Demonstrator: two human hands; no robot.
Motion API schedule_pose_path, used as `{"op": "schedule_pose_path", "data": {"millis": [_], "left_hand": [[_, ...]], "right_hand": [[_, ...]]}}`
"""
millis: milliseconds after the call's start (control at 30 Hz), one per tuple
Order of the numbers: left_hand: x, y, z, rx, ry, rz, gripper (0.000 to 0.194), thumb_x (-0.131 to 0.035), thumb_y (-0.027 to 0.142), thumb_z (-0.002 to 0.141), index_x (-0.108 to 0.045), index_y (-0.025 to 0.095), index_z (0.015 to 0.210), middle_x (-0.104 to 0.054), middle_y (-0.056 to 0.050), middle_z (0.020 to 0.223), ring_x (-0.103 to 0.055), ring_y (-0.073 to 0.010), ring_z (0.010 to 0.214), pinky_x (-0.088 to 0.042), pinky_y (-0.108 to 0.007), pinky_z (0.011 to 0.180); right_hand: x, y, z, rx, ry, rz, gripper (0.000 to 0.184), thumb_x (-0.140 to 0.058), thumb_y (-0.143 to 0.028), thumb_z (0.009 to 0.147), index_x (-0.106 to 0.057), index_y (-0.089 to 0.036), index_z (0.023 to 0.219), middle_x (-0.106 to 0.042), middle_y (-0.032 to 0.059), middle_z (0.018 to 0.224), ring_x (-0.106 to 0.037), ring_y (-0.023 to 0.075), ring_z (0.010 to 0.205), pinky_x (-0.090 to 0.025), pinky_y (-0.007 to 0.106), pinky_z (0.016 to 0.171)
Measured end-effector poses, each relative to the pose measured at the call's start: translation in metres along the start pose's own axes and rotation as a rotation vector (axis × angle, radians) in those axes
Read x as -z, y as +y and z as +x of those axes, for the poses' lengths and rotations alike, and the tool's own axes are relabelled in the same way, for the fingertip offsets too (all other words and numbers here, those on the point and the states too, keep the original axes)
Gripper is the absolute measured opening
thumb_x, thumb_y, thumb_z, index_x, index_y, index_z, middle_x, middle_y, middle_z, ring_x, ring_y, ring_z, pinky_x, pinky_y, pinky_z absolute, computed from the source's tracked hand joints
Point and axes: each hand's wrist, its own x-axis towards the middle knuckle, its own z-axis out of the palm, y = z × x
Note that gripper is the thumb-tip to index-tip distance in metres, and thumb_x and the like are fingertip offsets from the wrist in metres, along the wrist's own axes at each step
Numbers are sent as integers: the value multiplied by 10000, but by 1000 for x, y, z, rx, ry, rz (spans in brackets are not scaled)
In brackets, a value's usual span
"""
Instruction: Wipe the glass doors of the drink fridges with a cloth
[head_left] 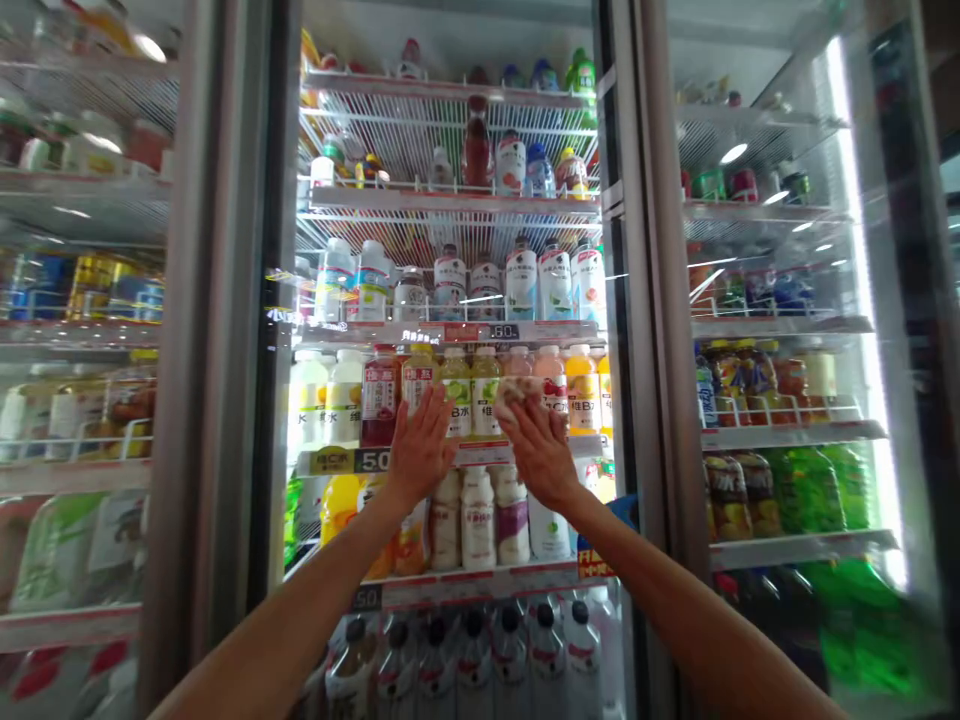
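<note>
My left hand (421,445) lies flat with its fingers stretched out and nothing in it, at the glass door of a drinks cooler. Pressed under the fingers of my right hand (541,455) is a crumpled pale cloth (516,402), against the same glass. Both arms reach up from the bottom of the view. Behind the glass, near my left hand, stand a dark red bottle (380,395) and a yellow-green bottle (456,390). Beside the cloth shows an orange drink bottle (582,390). My palms face away and are hidden.
Metal door frames (652,300) stand on both sides of the middle door. White wire shelves (450,200) hold rows of bottles. Black-capped bottles (472,660) line the bottom shelf. Neighbouring cooler sections show green bottles (810,490) at right and more drinks at left.
</note>
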Motion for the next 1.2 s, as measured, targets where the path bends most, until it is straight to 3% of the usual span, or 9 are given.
{"op": "schedule_pose_path", "data": {"millis": [67, 267, 433, 533, 700, 867, 967, 1100, 1200], "left_hand": [[0, 5, -5, -14, -3, 17, 594, -415, 303, 857, -227, 176, 1405, -307, -109, 1429, -208, -219, 1356, -88, -441, 1117], [-1, 10, -12, 15, -4, 12, 615, -415, 297, 857, -185, 185, 1416, -291, -110, 1437, -194, -223, 1360, -99, -453, 1114], [-2, 20, -27, 10, -20, 20, 620, -419, 309, 857, -188, 165, 1414, -278, -118, 1441, -178, -227, 1364, -104, -461, 1115], [1, 15, -41, -5, -33, 36, 603, -423, 303, 859, -216, 150, 1404, -296, -126, 1432, -179, -229, 1364, -107, -469, 1113], [8, 1, -69, 39, -59, 38, 592, -424, 310, 861, -223, 181, 1403, -277, -123, 1441, -178, -224, 1364, -128, -464, 1113], [11, 6, -92, 71, -94, -15, 617, -427, 292, 859, -180, 193, 1415, -267, -110, 1446, -165, -216, 1365, -98, -454, 1125], [15, 4, -102, 80, -110, -49, 596, -432, 287, 858, -216, 197, 1406, -274, -107, 1443, -183, -211, 1360, -104, -442, 1128], [18, -3, -111, 63, -115, -53, 580, -443, 273, 848, -260, 189, 1392, -282, -120, 1438, -187, -222, 1358, -99, -457, 1124], [16, 12, -120, 15, -158, -73, 558, -436, 257, 843, -295, 178, 1377, -309, -124, 1425, -189, -222, 1358, -92, -458, 1124]], "right_hand": [[2, 7, -14, 25, -9, -8, 542, -368, -158, 864, -293, -305, 1380, -375, 12, 1429, -195, 204, 1378, -211, 470, 1087], [7, 54, 0, -461, 286, -77, 537, -325, -199, 883, -233, -239, 1411, -286, 90, 1468, -178, 277, 1378, -223, 562, 1042], [-10, -24, -45, -29, 37, 16, 554, -410, -132, 825, -354, -256, 1362, -395, 52, 1415, -190, 232, 1379, -188, 489, 1092], [-5, -20, -51, 82, -29, 35, 553, -386, -115, 839, -342, -294, 1361, -419, 28, 1401, -239, 203, 1364, -195, 472, 1098], [0, 15, -18, -430, 232, -16, 565, -338, -162, 872, -216, -248, 1417, -269, 88, 1473, -153, 285, 1383, -222, 576, 1048], [-17, -57, -72, 73, -69, 116, 581, -405, -116, 829, -315, -302, 1373, -391, 34, 1418, -226, 228, 1368, -233, 515, 1074], [-11, -55, -88, 248, -203, 144, 577, -414, -104, 821, -350, -332, 1347, -400, -9, 1413, -265, 184, 1354, -229, 459, 1093], [3, 10, -58, -228, 33, -27, 560, -378, -130, 849, -296, -275, 1384, -286, 49, 1472, -186, 229, 1381, -211, 518, 1082], [2, 13, -79, -286, 68, -50, 531, -394, -158, 853, -332, -266, 1370, -294, 64, 1467, -172, 242, 1383, -233, 523, 1076]]}}
